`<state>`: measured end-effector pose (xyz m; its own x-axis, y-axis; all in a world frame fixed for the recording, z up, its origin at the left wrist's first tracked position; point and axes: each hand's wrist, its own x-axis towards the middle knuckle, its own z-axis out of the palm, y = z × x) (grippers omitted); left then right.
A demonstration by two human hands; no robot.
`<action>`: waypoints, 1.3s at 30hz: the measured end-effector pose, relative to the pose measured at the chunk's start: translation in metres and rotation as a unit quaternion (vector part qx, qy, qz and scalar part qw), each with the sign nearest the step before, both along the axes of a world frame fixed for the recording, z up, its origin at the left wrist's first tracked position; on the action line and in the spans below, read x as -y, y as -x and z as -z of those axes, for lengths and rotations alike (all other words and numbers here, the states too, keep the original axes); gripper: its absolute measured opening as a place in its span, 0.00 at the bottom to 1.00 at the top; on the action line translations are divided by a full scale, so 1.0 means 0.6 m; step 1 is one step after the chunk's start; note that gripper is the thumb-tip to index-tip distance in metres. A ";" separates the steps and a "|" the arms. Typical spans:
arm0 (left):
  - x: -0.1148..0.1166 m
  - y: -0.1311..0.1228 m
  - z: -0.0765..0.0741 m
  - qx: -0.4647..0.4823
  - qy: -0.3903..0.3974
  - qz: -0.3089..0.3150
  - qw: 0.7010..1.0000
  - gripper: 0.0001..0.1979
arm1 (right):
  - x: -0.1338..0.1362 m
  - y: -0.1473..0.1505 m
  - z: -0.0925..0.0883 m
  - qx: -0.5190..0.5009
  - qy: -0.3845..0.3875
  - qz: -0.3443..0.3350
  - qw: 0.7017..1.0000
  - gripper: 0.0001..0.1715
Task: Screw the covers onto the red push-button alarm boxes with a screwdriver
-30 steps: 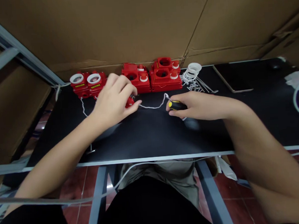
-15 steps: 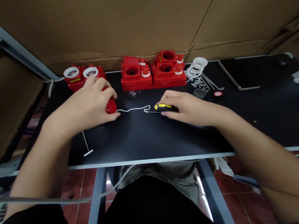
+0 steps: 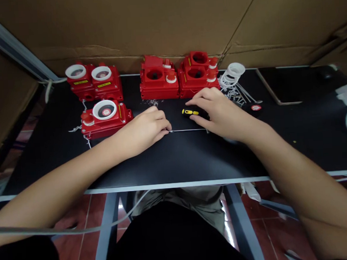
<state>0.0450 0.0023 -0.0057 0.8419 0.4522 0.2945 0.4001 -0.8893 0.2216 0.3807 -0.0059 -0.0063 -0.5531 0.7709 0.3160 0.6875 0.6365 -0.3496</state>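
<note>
The fingertips of my left hand [image 3: 154, 128] are pinched at the left end of a thin metal rod [image 3: 188, 130] lying across the black table. A short crosspiece shows at the rod's right end. My right hand [image 3: 214, 107] is curled around a black-and-yellow handled tool [image 3: 190, 112]; its working end is hidden. Behind my left forearm sits a red housing [image 3: 103, 128] with a white ring and a round red part on top. A whitish cord [image 3: 89, 143] hangs from its lower left corner.
Several red housings [image 3: 159, 90] stand along the cardboard wall, some with white rings [image 3: 102, 73]. Loose white rings [image 3: 234, 70], screws and metal rods lie at the back right. Farther right is a dark tablet-like slab [image 3: 276, 87]. A grey cable crosses below the table's front edge.
My left hand has left the red housing and moved right to the rod's end. The housing now shows fully near the left. My right hand stays around the tool, slightly higher and farther right.
</note>
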 end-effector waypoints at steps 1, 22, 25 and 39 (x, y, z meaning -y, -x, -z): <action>0.000 0.001 -0.003 0.003 0.008 -0.002 1.000 0.11 | 0.005 0.006 -0.004 -0.016 -0.011 -0.011 1.000 0.20; 0.039 0.006 -0.124 0.145 0.227 -0.060 0.961 0.08 | 0.068 0.067 -0.030 -0.144 0.037 -0.154 0.977 0.15; 0.038 0.006 -0.117 0.121 0.209 -0.077 0.967 0.10 | 0.063 0.065 -0.028 -0.136 0.055 -0.150 0.978 0.15; 0.026 0.009 -0.108 0.106 0.254 -0.050 0.960 0.06 | 0.062 0.064 -0.027 -0.142 0.116 -0.162 0.970 0.17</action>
<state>0.0395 -0.0134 0.0594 0.7322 0.6586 0.1735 0.3767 -0.6039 0.7024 0.3425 -0.0431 0.0099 -0.6941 0.6398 0.3300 0.3200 0.6849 -0.6546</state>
